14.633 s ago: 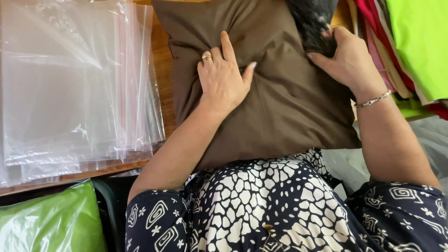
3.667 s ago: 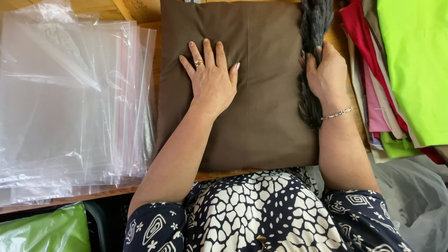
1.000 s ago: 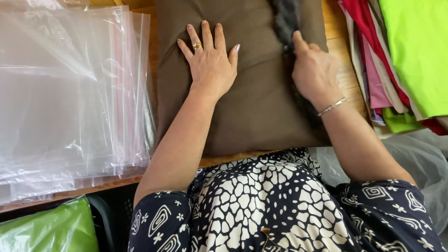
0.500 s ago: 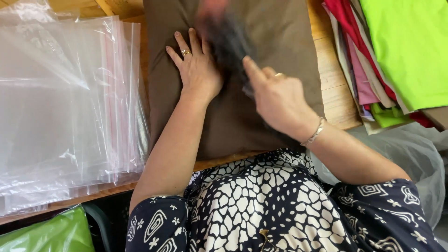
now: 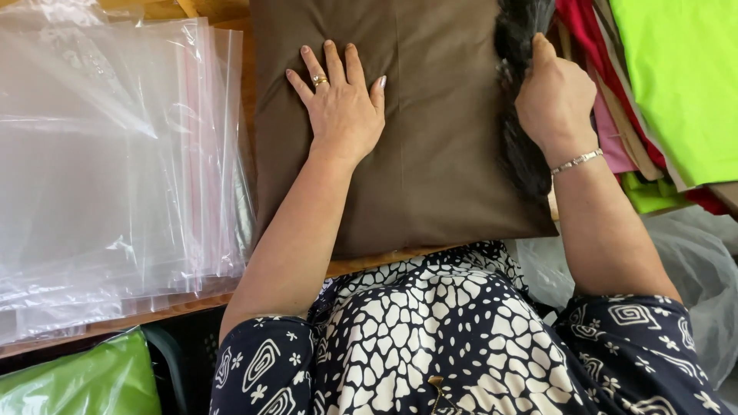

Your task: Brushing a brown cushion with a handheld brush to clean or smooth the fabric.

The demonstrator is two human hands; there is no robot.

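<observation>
A brown cushion point(image 5: 438, 154) lies flat on the wooden table in front of me. My left hand point(image 5: 338, 107) rests palm down on its left half, fingers spread, a ring on one finger. My right hand point(image 5: 555, 96) is closed around a dark furry brush point(image 5: 519, 146) and holds it along the cushion's right edge. A thin bracelet sits on my right wrist.
A stack of clear plastic bags point(image 5: 108, 169) covers the table on the left. Folded fabrics in lime green, red and pink point(image 5: 676, 84) are piled at the right. A green bagged cushion point(image 5: 77, 384) sits at the lower left. A crumpled plastic bag point(image 5: 699, 261) lies at the lower right.
My right hand has swept the dark brush from the cushion's middle back to its right edge. My left hand has stayed flat on the cushion.
</observation>
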